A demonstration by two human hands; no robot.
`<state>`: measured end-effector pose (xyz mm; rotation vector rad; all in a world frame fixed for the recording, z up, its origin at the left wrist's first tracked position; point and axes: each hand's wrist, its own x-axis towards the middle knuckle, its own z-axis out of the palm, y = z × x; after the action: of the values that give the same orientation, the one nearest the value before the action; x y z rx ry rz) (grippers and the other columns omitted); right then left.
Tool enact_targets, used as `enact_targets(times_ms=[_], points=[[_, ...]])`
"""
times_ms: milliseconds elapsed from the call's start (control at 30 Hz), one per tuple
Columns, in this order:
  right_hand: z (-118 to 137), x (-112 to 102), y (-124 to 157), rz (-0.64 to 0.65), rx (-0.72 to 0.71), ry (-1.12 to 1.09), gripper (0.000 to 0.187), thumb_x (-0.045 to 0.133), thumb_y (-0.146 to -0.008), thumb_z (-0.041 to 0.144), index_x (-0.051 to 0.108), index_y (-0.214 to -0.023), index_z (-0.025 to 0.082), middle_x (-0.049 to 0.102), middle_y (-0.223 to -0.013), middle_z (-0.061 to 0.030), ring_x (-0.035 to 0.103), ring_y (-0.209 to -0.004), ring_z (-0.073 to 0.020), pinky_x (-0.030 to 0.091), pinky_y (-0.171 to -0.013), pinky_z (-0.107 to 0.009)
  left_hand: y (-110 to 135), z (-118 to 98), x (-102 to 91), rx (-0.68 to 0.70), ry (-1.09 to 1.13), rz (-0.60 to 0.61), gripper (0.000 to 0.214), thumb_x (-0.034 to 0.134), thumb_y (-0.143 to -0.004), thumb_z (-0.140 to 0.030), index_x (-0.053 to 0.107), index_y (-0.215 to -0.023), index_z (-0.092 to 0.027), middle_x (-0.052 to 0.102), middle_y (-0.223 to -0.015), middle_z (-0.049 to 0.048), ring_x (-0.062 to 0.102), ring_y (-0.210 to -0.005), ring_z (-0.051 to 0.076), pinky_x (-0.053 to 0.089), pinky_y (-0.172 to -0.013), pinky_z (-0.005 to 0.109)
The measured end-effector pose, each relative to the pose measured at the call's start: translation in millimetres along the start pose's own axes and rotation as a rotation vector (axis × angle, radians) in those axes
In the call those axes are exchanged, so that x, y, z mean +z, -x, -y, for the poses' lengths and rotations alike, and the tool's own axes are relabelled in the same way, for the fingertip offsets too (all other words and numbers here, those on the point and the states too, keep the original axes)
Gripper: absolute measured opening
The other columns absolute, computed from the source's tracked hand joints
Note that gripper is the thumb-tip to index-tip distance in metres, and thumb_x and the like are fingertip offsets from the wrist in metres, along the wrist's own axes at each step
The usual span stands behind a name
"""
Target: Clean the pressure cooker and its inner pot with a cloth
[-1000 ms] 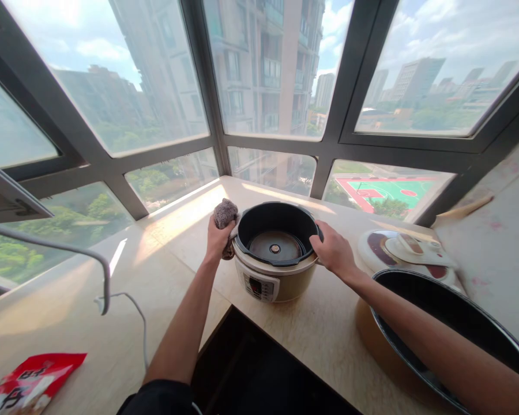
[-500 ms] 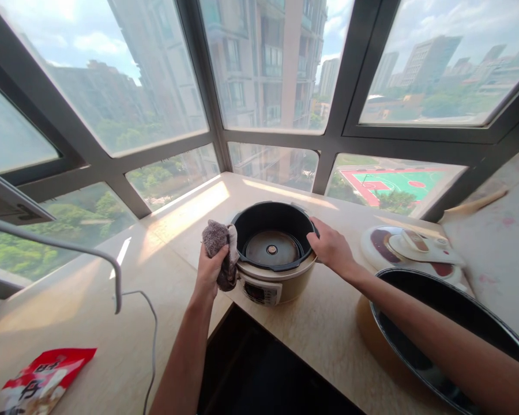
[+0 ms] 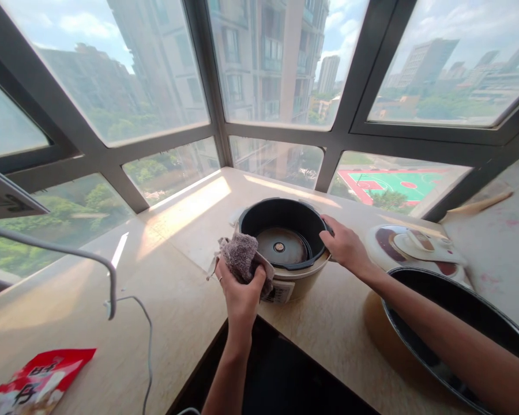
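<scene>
A beige electric pressure cooker (image 3: 305, 282) stands lidless on the counter, its black inside and round heating plate (image 3: 281, 246) showing. My left hand (image 3: 241, 288) is closed around a grey-brown cloth (image 3: 240, 253) at the cooker's front left rim, partly covering the control panel (image 3: 281, 292). With the fingers over the right rim and the thumb near the inner wall, my right hand (image 3: 343, 245) grips the cooker.
At right, a large black-lined inner pot (image 3: 415, 294) sits under my right forearm, with the cooker's lid (image 3: 404, 245) behind it. A black glossy panel (image 3: 281, 369) lies in front. A red snack bag (image 3: 47, 374) and a grey cable (image 3: 149, 340) are at left; windows enclose the back.
My left hand has moved right with the cloth and turned, now showing its back at the cooker's front left. My right hand keeps its hold on the rim. The view has shifted slightly.
</scene>
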<state>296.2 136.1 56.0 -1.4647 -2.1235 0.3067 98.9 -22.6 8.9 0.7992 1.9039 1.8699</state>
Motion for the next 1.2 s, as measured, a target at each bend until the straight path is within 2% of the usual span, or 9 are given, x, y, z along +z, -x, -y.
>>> enact_targets(times_ms=[100, 233, 333, 433, 600, 800, 1067, 1133, 1200], points=[[-0.2, -1.1, -0.2, 0.009, 0.021, -0.005, 0.054, 0.043, -0.086, 0.031, 0.062, -0.135, 0.022, 0.074, -0.118, -0.0098, 0.069, -0.099, -0.0314, 0.053, -0.085, -0.041, 26.9, -1.1, -1.5, 0.095, -0.041, -0.089, 0.079, 0.082, -0.069, -0.032, 0.047, -0.140, -0.031, 0.048, -0.146, 0.0116, 0.042, -0.143, 0.033, 0.036, -0.119, 0.046], [-3.3, -3.3, -2.6, 0.030, 0.014, -0.034, 0.055, 0.045, -0.084, 0.032, 0.063, -0.135, 0.019, 0.076, -0.097, -0.0079, 0.069, -0.085, -0.0278, 0.052, -0.080, -0.038, 44.1, 17.4, -19.1, 0.064, 0.092, -0.181, 0.057, 0.075, -0.072, -0.028, 0.057, -0.125, -0.031, 0.060, -0.133, 0.0089, 0.055, -0.131, 0.033, 0.041, -0.115, 0.050], [-5.4, -5.8, -4.4, 0.062, -0.010, -0.074, 0.053, 0.046, -0.083, 0.033, 0.066, -0.131, 0.020, 0.073, -0.079, -0.0032, 0.066, -0.071, -0.0236, 0.051, -0.072, -0.034, 33.1, 39.8, -33.7, -0.026, 0.168, -0.304, 0.051, 0.073, -0.073, -0.027, 0.058, -0.122, -0.028, 0.065, -0.124, 0.0078, 0.062, -0.120, 0.032, 0.047, -0.108, 0.051], [-7.7, -6.8, -5.7, 0.056, -0.039, -0.100, 0.051, 0.048, -0.081, 0.031, 0.068, -0.126, 0.021, 0.071, -0.075, -0.0009, 0.064, -0.068, -0.0212, 0.051, -0.071, -0.032, 10.5, 56.7, -38.3, -0.051, 0.238, -0.392, 0.048, 0.069, -0.075, -0.026, 0.059, -0.122, -0.026, 0.066, -0.126, 0.0066, 0.064, -0.119, 0.028, 0.047, -0.109, 0.047], [-17.1, -3.0, -8.7, 0.023, -0.040, -0.158, 0.053, 0.052, -0.078, 0.030, 0.069, -0.126, 0.017, 0.076, -0.090, -0.0042, 0.069, -0.081, -0.0222, 0.052, -0.082, -0.034, -16.4, 73.7, -27.0, -0.053, 0.289, -0.288, 0.042, 0.068, -0.077, -0.025, 0.064, -0.119, -0.022, 0.069, -0.122, 0.0067, 0.065, -0.115, 0.026, 0.048, -0.106, 0.042], [-24.2, -1.3, -12.5, 0.002, -0.051, -0.189, 0.051, 0.055, -0.076, 0.030, 0.072, -0.122, 0.017, 0.078, -0.094, -0.0054, 0.072, -0.086, -0.0242, 0.055, -0.087, -0.036, -23.2, 83.5, -14.7, -0.004, 0.283, -0.244, 0.039, 0.066, -0.081, -0.027, 0.067, -0.119, -0.019, 0.071, -0.113, 0.0069, 0.066, -0.110, 0.024, 0.049, -0.100, 0.038], [-21.2, -2.1, -13.3, -0.028, -0.005, -0.211, 0.051, 0.059, -0.073, 0.029, 0.073, -0.121, 0.018, 0.077, -0.112, -0.0087, 0.071, -0.107, -0.0308, 0.052, -0.101, -0.046, -41.4, 75.4, -9.3, 0.072, 0.258, -0.140, 0.034, 0.064, -0.082, -0.020, 0.067, -0.116, -0.019, 0.071, -0.111, 0.0063, 0.067, -0.106, 0.022, 0.049, -0.099, 0.035], [-21.0, -1.0, -12.4, -0.037, -0.007, -0.210, 0.049, 0.058, -0.073, 0.029, 0.073, -0.120, 0.020, 0.077, -0.111, -0.0079, 0.071, -0.107, -0.0309, 0.052, -0.102, -0.046, -41.0, 72.4, -2.9, 0.113, 0.235, -0.151, 0.036, 0.061, -0.083, -0.019, 0.066, -0.118, -0.018, 0.070, -0.113, 0.0076, 0.066, -0.107, 0.023, 0.049, -0.099, 0.037], [-20.0, 0.4, -11.0, -0.056, 0.001, -0.197, 0.048, 0.057, -0.075, 0.030, 0.073, -0.119, 0.021, 0.077, -0.110, -0.0074, 0.071, -0.106, -0.0310, 0.051, -0.102, -0.047, -31.5, 69.5, 4.3, 0.209, 0.181, -0.225, 0.038, 0.060, -0.084, -0.018, 0.063, -0.122, -0.018, 0.068, -0.117, 0.0095, 0.064, -0.112, 0.024, 0.048, -0.102, 0.040]])
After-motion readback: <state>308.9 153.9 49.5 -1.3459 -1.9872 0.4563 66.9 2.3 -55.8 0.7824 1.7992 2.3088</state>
